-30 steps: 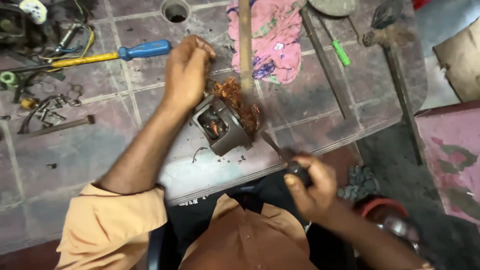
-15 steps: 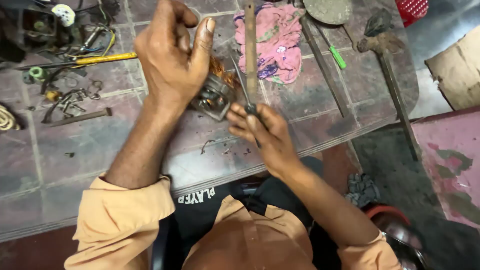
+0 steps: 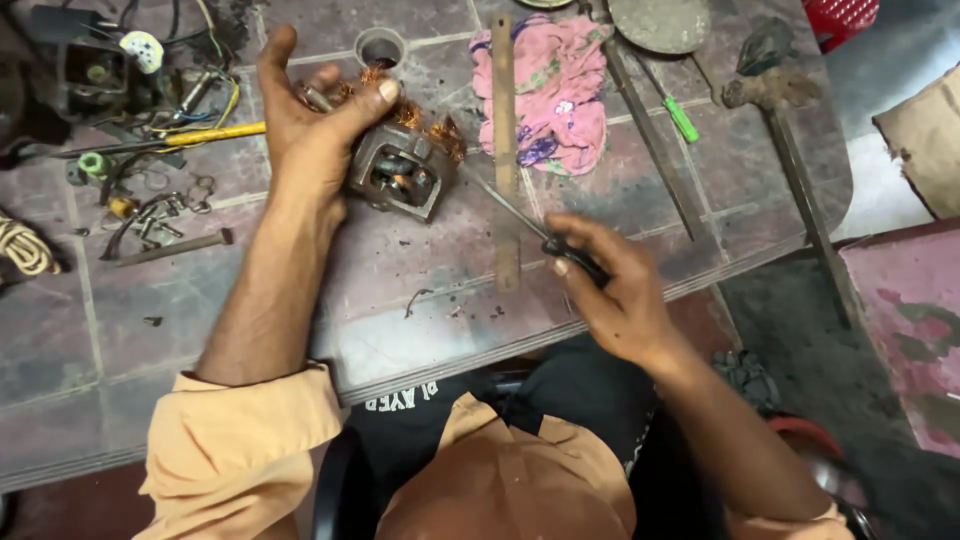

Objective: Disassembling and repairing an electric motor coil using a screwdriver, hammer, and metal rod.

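Tiled worktop (image 3: 200, 290) fills most of the frame, grey-brown and dusty, its front edge running across the lower middle. On it, upper centre, lies a crumpled pink patterned cloth (image 3: 560, 90), and just left of the cloth a long wooden stick (image 3: 505, 150) reaches from the top edge down toward the middle. A hammer (image 3: 775, 85) with a long handle lies at upper right, with a small green-handled tool (image 3: 682, 120) between it and the cloth.

Left of the stick, upper centre, sits the small motor stator (image 3: 398, 172): a blocky, dark grey metal frame, squarish, tilted on the worktop, with bunches of bright copper winding spilling from its top and far side and a dark opening facing the viewer. The left hand (image 3: 310, 120) is clenched over its upper left, thumb pressed across the top of the frame and the fingers behind it.

The right hand (image 3: 610, 290), centre right, grasps the black handle of a screwdriver (image 3: 520, 222); its thin metal shaft runs up and left, and the tip reaches the lower right corner of the stator.

At upper left lies a yellow-handled tool (image 3: 205, 133) among loose bolts, wires and small parts.
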